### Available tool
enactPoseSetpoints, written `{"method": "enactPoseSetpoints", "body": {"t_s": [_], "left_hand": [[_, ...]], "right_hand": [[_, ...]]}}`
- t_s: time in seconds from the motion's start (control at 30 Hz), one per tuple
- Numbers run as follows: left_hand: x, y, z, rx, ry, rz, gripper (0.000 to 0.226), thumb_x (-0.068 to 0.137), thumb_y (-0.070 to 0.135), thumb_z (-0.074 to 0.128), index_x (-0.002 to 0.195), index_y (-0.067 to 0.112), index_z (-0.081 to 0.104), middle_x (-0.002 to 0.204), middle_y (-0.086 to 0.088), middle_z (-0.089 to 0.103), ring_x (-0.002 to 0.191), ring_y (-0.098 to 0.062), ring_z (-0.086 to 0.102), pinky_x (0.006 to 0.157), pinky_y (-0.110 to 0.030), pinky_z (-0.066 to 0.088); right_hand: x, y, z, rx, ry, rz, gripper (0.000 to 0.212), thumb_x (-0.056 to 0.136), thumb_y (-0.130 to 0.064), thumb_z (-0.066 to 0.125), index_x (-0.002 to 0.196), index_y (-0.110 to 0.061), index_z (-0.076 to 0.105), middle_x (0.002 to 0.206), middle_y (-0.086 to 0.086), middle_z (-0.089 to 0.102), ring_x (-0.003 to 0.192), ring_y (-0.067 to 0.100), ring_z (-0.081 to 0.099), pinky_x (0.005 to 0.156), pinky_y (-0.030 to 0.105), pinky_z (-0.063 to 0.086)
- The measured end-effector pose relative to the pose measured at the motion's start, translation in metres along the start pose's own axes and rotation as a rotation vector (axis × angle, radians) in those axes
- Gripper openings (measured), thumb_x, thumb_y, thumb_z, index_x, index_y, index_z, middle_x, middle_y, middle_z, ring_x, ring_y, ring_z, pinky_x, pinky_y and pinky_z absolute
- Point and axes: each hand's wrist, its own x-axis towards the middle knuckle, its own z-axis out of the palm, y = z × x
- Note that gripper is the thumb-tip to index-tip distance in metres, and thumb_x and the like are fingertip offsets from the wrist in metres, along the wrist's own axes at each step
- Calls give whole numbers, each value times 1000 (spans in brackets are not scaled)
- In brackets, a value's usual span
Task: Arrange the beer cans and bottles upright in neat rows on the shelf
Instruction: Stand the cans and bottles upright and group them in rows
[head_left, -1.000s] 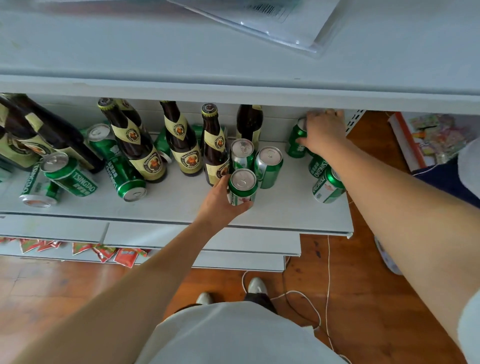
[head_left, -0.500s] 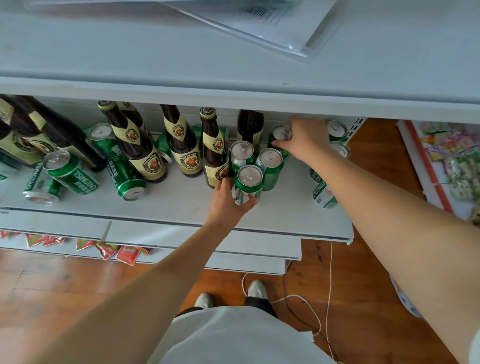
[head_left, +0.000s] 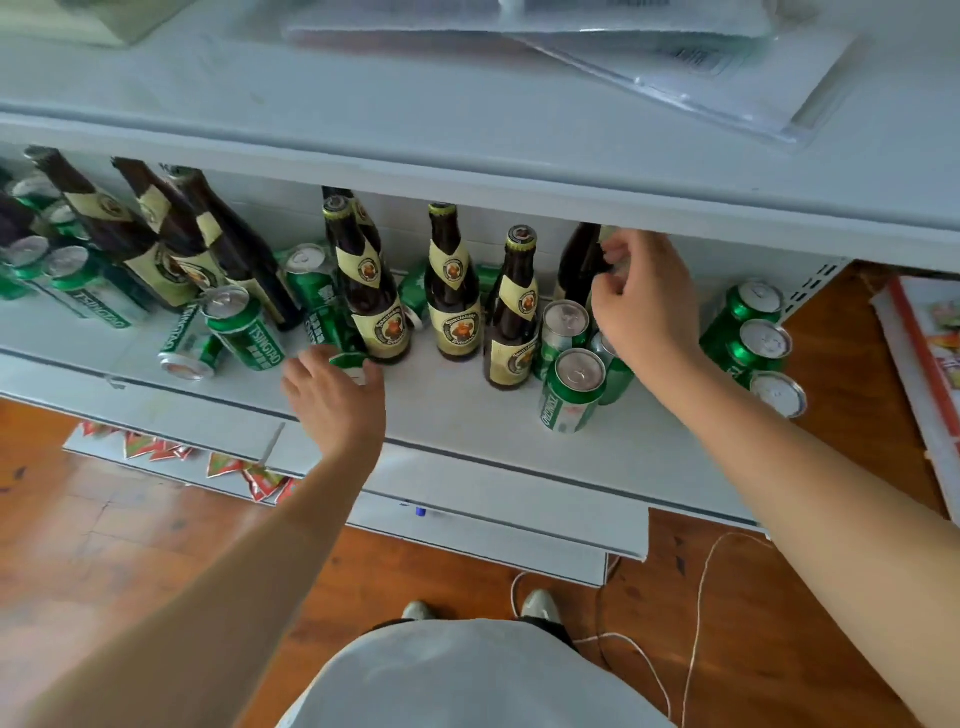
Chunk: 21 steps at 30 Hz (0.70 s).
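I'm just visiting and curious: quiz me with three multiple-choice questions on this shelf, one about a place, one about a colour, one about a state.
1. Where is the right hand? A on the floor; B at the rightmost brown bottle; C on the top shelf.
2. What colour are the cans? A red; B blue; C green.
3. How is the can left of the left hand? A upright; B lying on its side; C held aloft.

Answers: B, its fingers curl at that bottle's neck; C, every can body is green; B, its silver end faces forward on the shelf.
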Motion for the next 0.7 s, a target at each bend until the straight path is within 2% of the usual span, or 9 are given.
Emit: {"method": "enactPoseSetpoints", "body": {"t_s": [0.07, 0.13, 0.23, 0.33, 0.43, 0.47, 0.53, 0.6, 0.7], "left_hand": [[17, -15, -1, 47, -28, -132, 65, 80, 43, 72, 127, 7, 45, 128, -16, 45, 119, -35, 40, 104, -40, 30], [28, -23, -1, -10, -117, -187, 79, 79, 46, 73, 135, 4, 37, 135, -18, 39, 126, -36, 36, 109, -40, 28], [44, -24, 7, -177, -306, -251, 81, 80, 46, 75, 134, 0, 37, 133, -19, 46, 125, -35, 45, 104, -40, 39], [60, -28, 8, -197, -453, -319, 67, 75, 51, 77, 117, 4, 53, 111, -15, 64, 104, -32, 62, 81, -39, 53], [73, -40, -3, -313, -537, -360, 47, 76, 43, 78, 104, 8, 66, 84, -6, 66, 75, -22, 63, 59, -28, 48], [75, -45, -9, -345, -564, -382, 44, 76, 41, 77, 104, 9, 66, 80, -3, 65, 71, -19, 62, 59, -29, 51], [75, -56, -23, -397, -595, -370, 54, 71, 42, 78, 113, 11, 62, 83, -1, 66, 77, -18, 64, 75, -35, 59], [77, -69, -37, -327, -580, -208, 74, 61, 50, 76, 123, 15, 56, 98, -1, 66, 88, -18, 64, 84, -34, 56], [84, -77, -51, -259, -454, 53, 66, 66, 38, 80, 122, 15, 53, 113, -2, 51, 96, -18, 52, 86, -25, 41]], "right_hand": [[-12, -24, 8, 130, 49, 35, 30, 79, -15, 52, 109, -13, 54, 108, 1, 57, 85, 21, 57, 77, 40, 49], [-31, -51, 13, 206, 172, 21, 25, 77, -11, 52, 101, -12, 54, 98, 0, 54, 77, 18, 53, 67, 37, 47], [-59, -90, 26, 176, 251, -196, 17, 75, -1, 54, 91, -8, 57, 85, 1, 53, 69, 16, 48, 57, 30, 39], [-75, -115, 57, 104, 64, -325, 16, 76, -2, 56, 90, -10, 59, 81, 0, 55, 64, 17, 49, 52, 32, 40], [-81, -134, 90, 71, -164, -278, 15, 85, -11, 54, 97, -16, 62, 86, -3, 61, 65, 17, 55, 54, 35, 47], [-81, -139, 99, 61, -250, -223, 16, 88, -14, 53, 101, -18, 62, 89, -4, 62, 70, 17, 57, 58, 35, 48], [-80, -148, 119, 84, -406, -126, 23, 91, -15, 52, 111, -19, 61, 101, -3, 63, 82, 17, 59, 68, 36, 50], [-81, -156, 137, 70, -530, -153, 36, 90, -14, 52, 126, -19, 55, 119, 0, 58, 94, 20, 59, 76, 39, 50], [-88, -166, 160, 29, -677, -216, 51, 91, -17, 52, 141, -21, 42, 136, 2, 46, 106, 23, 57, 82, 43, 51]]}}
